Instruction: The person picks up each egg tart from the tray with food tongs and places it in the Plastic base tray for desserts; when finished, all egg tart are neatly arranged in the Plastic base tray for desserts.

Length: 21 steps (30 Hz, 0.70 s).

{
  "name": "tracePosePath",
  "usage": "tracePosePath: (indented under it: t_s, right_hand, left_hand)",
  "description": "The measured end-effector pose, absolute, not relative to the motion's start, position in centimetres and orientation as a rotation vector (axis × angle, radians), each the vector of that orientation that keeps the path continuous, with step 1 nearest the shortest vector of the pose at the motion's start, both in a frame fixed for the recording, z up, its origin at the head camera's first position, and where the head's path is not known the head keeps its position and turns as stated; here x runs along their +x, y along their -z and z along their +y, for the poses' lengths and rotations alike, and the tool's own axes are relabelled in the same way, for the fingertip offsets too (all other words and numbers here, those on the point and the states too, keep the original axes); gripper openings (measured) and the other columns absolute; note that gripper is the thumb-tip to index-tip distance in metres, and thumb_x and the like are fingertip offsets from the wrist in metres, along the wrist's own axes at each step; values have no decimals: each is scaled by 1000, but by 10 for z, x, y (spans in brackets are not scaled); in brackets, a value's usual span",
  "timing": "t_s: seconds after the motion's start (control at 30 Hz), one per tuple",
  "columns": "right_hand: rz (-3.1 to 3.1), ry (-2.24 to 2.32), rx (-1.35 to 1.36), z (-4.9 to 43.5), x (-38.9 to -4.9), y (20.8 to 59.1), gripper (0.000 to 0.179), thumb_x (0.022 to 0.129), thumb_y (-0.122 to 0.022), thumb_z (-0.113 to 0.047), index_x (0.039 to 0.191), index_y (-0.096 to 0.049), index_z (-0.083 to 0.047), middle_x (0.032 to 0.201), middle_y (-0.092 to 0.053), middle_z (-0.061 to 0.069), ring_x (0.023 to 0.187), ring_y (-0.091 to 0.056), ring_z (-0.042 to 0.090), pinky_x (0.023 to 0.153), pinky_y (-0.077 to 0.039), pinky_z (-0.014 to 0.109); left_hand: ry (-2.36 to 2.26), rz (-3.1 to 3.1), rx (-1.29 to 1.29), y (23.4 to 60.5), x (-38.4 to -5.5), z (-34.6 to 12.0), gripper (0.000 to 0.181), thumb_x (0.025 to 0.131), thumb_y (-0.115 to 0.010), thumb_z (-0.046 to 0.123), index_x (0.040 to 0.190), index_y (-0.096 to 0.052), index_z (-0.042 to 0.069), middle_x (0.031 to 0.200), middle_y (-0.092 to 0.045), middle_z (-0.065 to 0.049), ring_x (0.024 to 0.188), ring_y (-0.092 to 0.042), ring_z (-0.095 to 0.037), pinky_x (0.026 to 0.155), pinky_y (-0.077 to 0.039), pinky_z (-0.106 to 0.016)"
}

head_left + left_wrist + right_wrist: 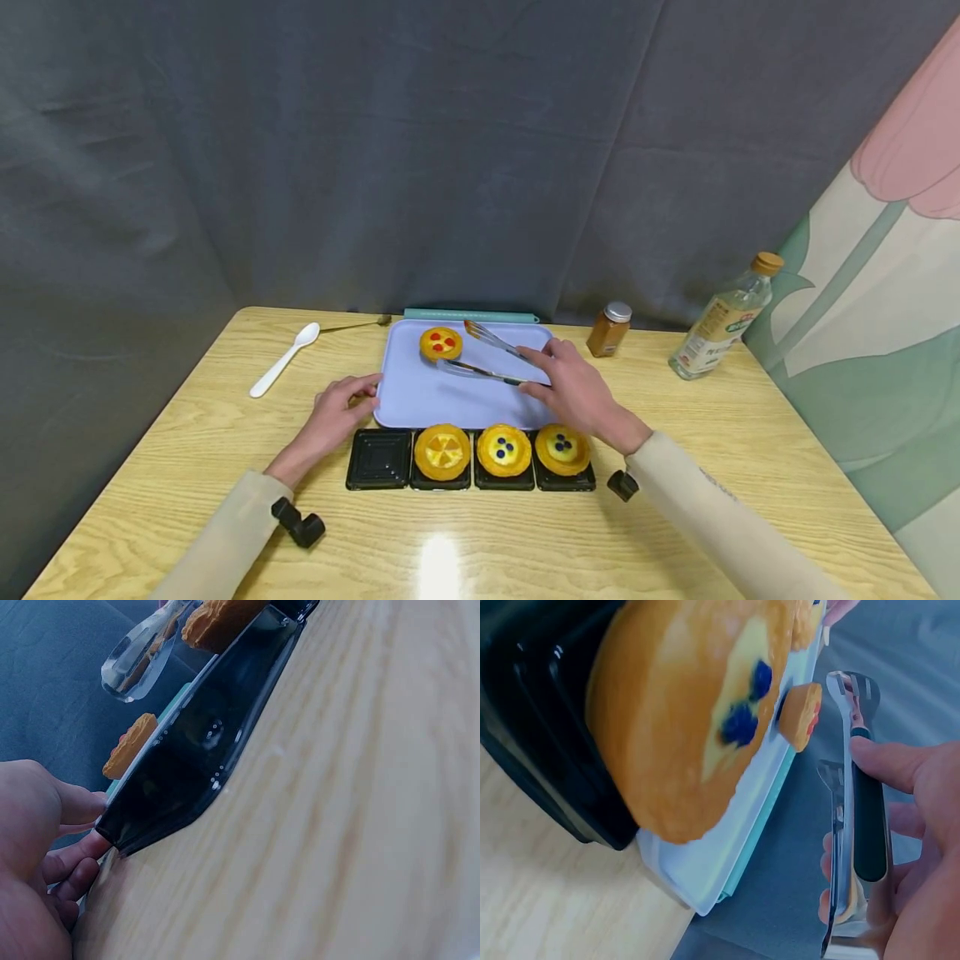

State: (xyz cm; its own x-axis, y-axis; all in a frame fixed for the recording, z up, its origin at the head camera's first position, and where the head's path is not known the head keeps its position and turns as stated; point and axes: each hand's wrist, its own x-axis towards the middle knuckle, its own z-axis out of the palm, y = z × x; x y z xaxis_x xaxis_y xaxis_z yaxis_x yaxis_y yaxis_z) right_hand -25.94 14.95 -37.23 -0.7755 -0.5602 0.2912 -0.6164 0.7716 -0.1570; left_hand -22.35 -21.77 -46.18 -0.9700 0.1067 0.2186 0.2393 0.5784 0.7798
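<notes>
My right hand (573,387) holds metal serving tongs (868,817) with dark grips over the lavender tray (472,408). The tongs' arms are spread apart, their tips just right of a tart with red toppings (441,344) on the tray. At the tray's left edge rests my left hand (341,412), its thumb and fingertips holding the rim. In front of the tray stands a row of black plastic boxes: the leftmost box (378,460) shows its bare bottom. The others bear a tart with orange wedges (442,452) and two blueberry tarts (504,451).
A white spoon (285,358) lies at the left, near a thin dark-tipped utensil (356,324). Behind the tray is a teal bar (472,316). To the right stand a small brown jar (609,331) and a tall clear bottle (723,321). A grey curtain (390,150) backs the table.
</notes>
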Motion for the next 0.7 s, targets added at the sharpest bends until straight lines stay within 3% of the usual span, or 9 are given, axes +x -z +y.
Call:
tracePosePath:
  t_s: [0.7]
  right_hand:
    - [-2902, -320, 900, 129, -285, 375, 52, 93, -76, -29, 140, -63, -10, 99, -52, 8, 90, -44, 24, 70, -41, 34]
  left_hand:
    - [1343, -2656, -285, 463, -224, -218, 42, 99, -63, 9, 139, -59, -2, 108, -65, -8, 109, -54, -34, 100, -24, -58]
